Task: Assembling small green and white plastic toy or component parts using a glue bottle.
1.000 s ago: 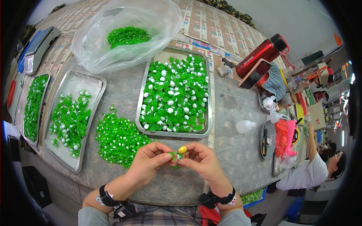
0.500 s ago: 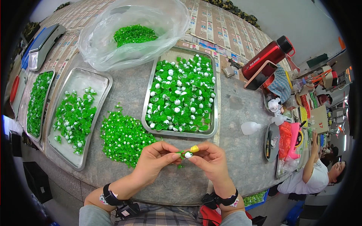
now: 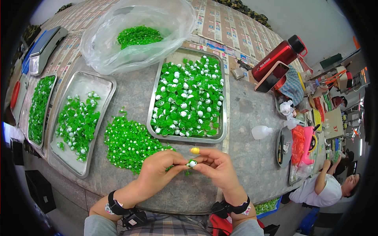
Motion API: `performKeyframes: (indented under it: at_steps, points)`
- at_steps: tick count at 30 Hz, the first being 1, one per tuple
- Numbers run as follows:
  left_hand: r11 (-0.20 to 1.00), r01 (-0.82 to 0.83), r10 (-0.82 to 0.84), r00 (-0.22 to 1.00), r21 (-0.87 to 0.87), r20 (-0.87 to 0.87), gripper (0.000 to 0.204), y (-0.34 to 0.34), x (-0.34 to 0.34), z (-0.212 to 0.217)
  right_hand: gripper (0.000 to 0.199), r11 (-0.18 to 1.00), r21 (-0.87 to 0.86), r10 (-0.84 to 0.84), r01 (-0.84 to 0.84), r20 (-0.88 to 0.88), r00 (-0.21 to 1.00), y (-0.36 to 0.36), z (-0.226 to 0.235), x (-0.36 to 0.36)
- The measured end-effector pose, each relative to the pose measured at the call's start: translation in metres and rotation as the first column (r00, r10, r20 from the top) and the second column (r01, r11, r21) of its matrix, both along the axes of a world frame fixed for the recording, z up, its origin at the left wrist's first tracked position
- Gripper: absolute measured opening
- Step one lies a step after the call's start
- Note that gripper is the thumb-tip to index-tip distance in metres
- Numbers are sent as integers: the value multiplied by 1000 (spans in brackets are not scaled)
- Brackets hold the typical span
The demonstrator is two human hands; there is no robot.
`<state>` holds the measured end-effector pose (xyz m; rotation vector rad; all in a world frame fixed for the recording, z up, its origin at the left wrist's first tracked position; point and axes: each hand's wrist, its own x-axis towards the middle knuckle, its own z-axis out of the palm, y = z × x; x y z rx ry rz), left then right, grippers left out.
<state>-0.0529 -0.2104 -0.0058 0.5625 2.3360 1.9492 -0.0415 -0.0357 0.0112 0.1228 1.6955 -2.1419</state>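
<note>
My left hand point(image 3: 157, 171) and my right hand point(image 3: 215, 167) meet above the front of the grey table point(image 3: 252, 118). Together they pinch one small green piece with a white bead point(image 3: 192, 163) between the fingertips. A yellow cap point(image 3: 195, 150) covers my right index fingertip. Just left of my hands lies a loose pile of green pieces with white dots point(image 3: 132, 143). Beyond them stands a steel tray point(image 3: 187, 138) full of green pieces with white beads.
A second tray point(image 3: 98, 84) with fewer pieces sits at the left, a third tray point(image 3: 39, 108) of green pieces beyond it. A clear bag point(image 3: 138, 35) of green pieces lies at the back. A red flask point(image 3: 277, 59), a white bottle point(image 3: 261, 132) and clutter stand right; another person point(image 3: 327, 188) sits there.
My hands stayed together on the small piece and shifted slightly right and down in the picture as the head moved. The fingers have turned the piece a little.
</note>
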Motion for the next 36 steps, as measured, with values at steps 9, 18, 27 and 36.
performKeyframes:
  at_steps: [9,18,27,36]
  points:
    - [986,-19,-15,980,-167,-200,15,0,1,1,23,996,55,75,-76,21,997,2,-8,-2]
    - [490,-401,0,888,774,460,11,-79,-9,3,17,747,650,392,-138,-264,881,9,3,-9]
    - [549,-399,24,886,734,463,25,-82,-8,14,15,487,863,667,-135,-267,695,7,-12,-4]
    - [947,218,-281,919,-236,-277,24,1,5,23,12,842,430,459,-327,-251,852,17,6,-6]
